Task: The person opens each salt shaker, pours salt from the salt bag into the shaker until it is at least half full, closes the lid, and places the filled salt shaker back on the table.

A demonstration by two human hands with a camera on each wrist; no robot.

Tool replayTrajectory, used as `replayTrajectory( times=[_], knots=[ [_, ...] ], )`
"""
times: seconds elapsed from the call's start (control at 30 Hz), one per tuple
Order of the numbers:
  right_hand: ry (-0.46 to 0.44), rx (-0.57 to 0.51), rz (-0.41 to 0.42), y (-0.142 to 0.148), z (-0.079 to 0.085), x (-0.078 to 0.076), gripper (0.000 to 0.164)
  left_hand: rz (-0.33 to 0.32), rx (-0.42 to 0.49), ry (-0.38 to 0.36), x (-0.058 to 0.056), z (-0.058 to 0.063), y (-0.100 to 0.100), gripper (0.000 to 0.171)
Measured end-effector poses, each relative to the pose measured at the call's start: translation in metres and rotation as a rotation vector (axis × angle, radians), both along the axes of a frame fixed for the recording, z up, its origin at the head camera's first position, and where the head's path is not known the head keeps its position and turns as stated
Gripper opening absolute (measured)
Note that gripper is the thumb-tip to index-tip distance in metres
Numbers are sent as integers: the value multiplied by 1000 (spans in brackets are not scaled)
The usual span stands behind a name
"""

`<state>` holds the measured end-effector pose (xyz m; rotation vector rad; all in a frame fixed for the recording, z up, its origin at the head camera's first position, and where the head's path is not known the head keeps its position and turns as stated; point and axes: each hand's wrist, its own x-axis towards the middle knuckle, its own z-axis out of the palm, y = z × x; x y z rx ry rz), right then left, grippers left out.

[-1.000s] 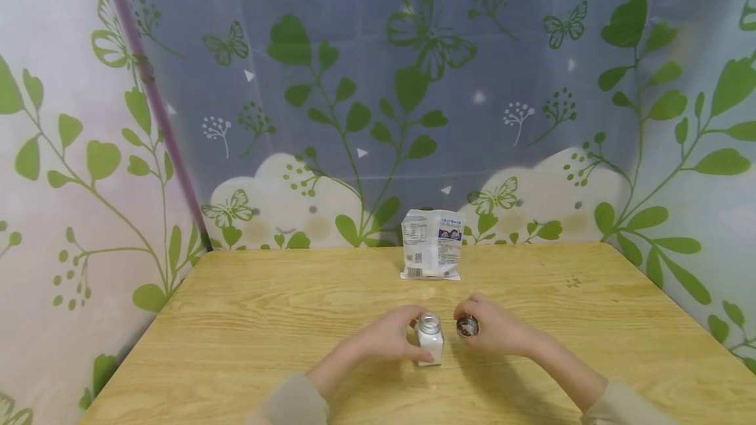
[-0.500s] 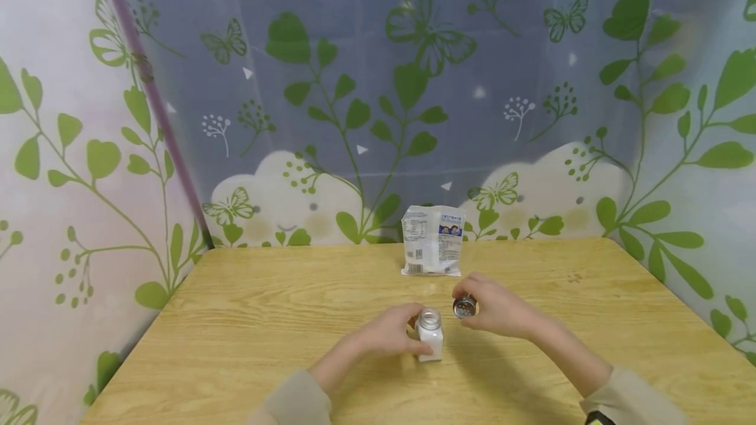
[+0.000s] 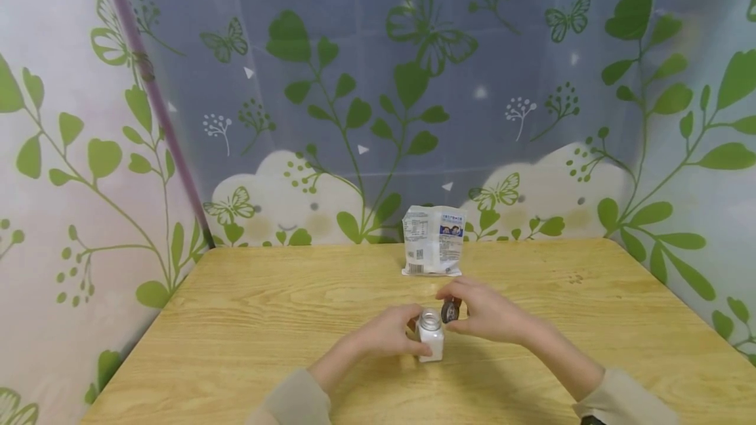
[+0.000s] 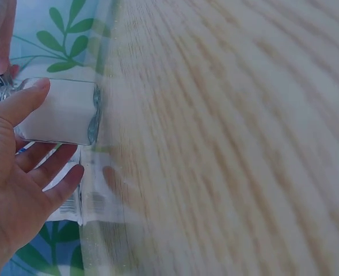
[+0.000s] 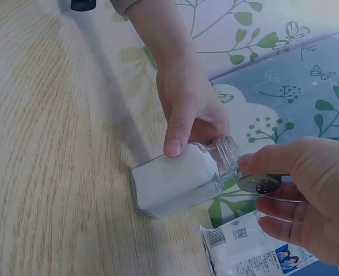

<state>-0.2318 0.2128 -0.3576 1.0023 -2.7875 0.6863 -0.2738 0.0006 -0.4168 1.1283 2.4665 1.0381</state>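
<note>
A small square glass shaker jar [image 3: 432, 345], nearly full of something white, stands upright with its threaded mouth uncovered. My left hand [image 3: 386, 333] grips it from the left side, thumb across the front of the glass [image 4: 63, 112]. Close to the right of the mouth, my right hand [image 3: 493, 312] pinches a dark metal shaker lid [image 3: 451, 311] between thumb and fingers. Holes show in the lid's top [image 5: 260, 184] in the right wrist view, where it is tilted on its side near the jar's rim. Whether lid and rim touch, I cannot tell.
Behind the hands, a white printed bag [image 3: 433, 241] stands near the back edge of the wooden table [image 3: 283, 287]. A leaf-patterned curtain [image 3: 366, 97] hangs behind the table and along both sides.
My right hand has risen with the lid, then moved left to the jar's mouth, turning the lid on edge. The left hand and jar have stayed in place.
</note>
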Motion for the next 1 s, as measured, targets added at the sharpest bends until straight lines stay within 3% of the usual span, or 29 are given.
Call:
replayTrajectory(
  times=[0.27,1.0],
  knots=[
    [-59,-69,22,-10,0,-2,39,-4,-3,-14,1,3,-1,39],
    [12,-37,65,-20,-9,-6,29,14,-17,-7,1,2,-1,37]
  ],
)
